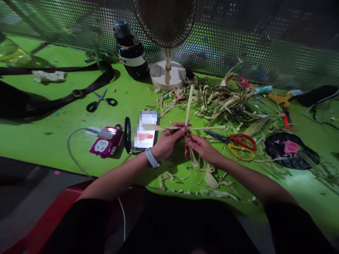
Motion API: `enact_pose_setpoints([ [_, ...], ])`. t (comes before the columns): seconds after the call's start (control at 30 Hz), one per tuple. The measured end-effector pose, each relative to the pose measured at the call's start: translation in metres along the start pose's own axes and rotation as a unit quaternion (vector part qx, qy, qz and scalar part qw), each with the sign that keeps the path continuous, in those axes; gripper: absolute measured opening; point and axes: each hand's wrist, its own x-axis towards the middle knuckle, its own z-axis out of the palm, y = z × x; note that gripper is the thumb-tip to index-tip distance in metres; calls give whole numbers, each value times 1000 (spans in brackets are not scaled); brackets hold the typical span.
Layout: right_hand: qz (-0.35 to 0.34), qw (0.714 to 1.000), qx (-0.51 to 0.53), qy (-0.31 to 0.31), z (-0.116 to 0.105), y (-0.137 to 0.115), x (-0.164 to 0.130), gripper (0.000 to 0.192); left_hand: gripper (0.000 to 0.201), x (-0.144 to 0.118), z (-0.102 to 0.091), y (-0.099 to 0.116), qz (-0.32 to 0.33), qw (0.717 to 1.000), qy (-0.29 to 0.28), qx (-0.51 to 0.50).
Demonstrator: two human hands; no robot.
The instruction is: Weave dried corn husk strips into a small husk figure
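Observation:
Pale dry leaf strips (189, 106), crossed over one another, are held up above the green table. My left hand (173, 135), with a watch on its wrist, pinches them where they cross. Long ends stick out to the left, right, away from me and down. Close beside it, the fingers of my right hand (200, 146) are closed on the strips just below the crossing. Scissors with one red and one yellow handle (241, 144) lie right of my right hand. A phone (147, 130) with a lit screen stands left of my left hand.
Dried leaves (225, 95) are heaped at the back right, near a yellow glue gun (280, 98). A fan (168, 76) and a dark bottle (132, 58) stand behind. Black scissors (100, 100), a purple power socket (107, 143) and a strap (90, 84) lie left.

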Motion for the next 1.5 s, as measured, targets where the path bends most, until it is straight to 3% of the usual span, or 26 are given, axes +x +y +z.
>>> enact_pose_setpoints([
  [0.13,-2,1000,-21,-14,4,4,0,36,26,1,1,-1,47,998,37,-1],
  [0.27,-49,989,-136,-9,9,10,-1,33,29,2,1,-4,22,997,67,0],
  [0.43,-81,972,-222,-3,6,2,-5,25,33,2,-1,-4,14,1000,20,19],
  [0.5,-99,947,-305,28,1,-12,-11,24,37,1,0,-1,21,998,2,56],
  [0.6,-199,859,-447,148,-10,-37,-23,26,37,-4,2,2,21,991,-23,132],
  [0.67,-239,812,-479,233,-20,-48,-25,29,35,-7,2,3,21,986,-38,162],
  [0.7,-236,804,-480,259,-25,-51,-23,33,33,-8,2,3,21,985,-44,164],
  [0.73,-208,815,-475,258,-30,-51,-20,39,32,-8,2,2,20,986,-51,159],
  [0.87,-57,938,-299,164,-41,-39,-1,53,31,-6,-1,-2,9,983,-77,165],
  [0.93,-34,967,-194,160,-40,-34,5,55,31,-5,-3,-3,4,976,-93,197],
  [1.03,-40,977,-126,166,-33,-30,7,53,31,-4,-4,1,-14,959,-133,250],
  [1.23,-67,971,-80,214,-23,-28,1,50,25,-6,-3,15,-20,937,-183,296],
  [1.4,-65,971,-72,217,-24,-25,1,50,21,-7,-3,14,-20,952,-161,258],
  [1.5,-53,981,-85,167,-24,-25,0,55,20,-5,-3,13,-9,958,-160,239],
])
